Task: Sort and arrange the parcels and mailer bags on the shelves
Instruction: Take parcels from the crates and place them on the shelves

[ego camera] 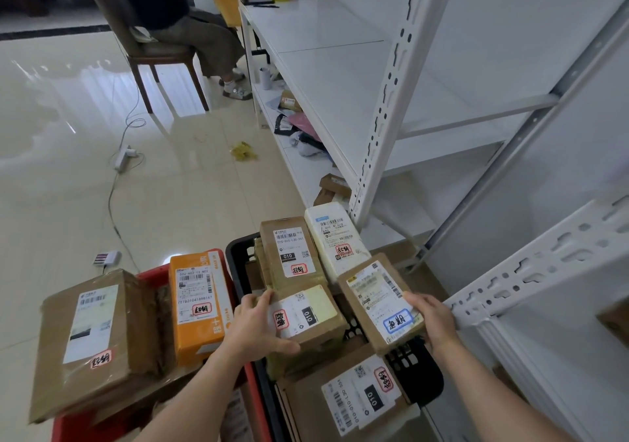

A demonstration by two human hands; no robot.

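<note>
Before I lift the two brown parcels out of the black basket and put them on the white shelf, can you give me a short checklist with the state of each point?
1. Left hand has a grip on the brown parcel with the 010 label: ok, fingers wrap its near end.
2. Right hand has a grip on the brown parcel with the blue stamp: ok, it holds the near corner.
3. Nothing lies on top of either parcel: ok.
4. Free space on the white shelf: ok, the near part is bare.
5. Black basket steady: cannot tell.
6. Parcel weight: cannot tell.
</note>
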